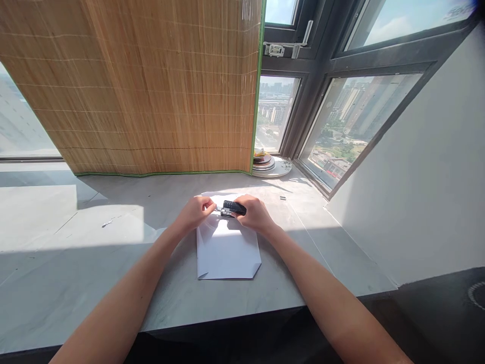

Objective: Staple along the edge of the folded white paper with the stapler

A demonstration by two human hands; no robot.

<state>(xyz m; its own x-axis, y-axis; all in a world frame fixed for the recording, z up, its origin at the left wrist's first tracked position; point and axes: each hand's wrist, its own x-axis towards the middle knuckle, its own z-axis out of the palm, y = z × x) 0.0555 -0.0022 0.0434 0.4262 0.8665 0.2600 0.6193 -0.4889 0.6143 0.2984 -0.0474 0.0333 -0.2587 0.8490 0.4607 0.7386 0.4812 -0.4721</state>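
Note:
My right hand (254, 212) is closed around a black stapler (234, 207), which points left over the far part of a stack of white paper (231, 255). Just left of the stapler's front end, my left hand (197, 210) is closed in a pinch. Something small and pale shows at its fingertips, too small to name. The paper lies flat on the pale stone ledge, with its near corners folded. Both hands are above the paper's far end, and their shadows fall on it.
Two small dark strips (282, 197) lie right of my hands. Stacked plates (265, 164) stand in the window corner, beside a hanging bamboo blind (162, 91). Small scraps (107, 223) lie on the ledge (94, 283) at left. A white wall (409, 177) bounds the right.

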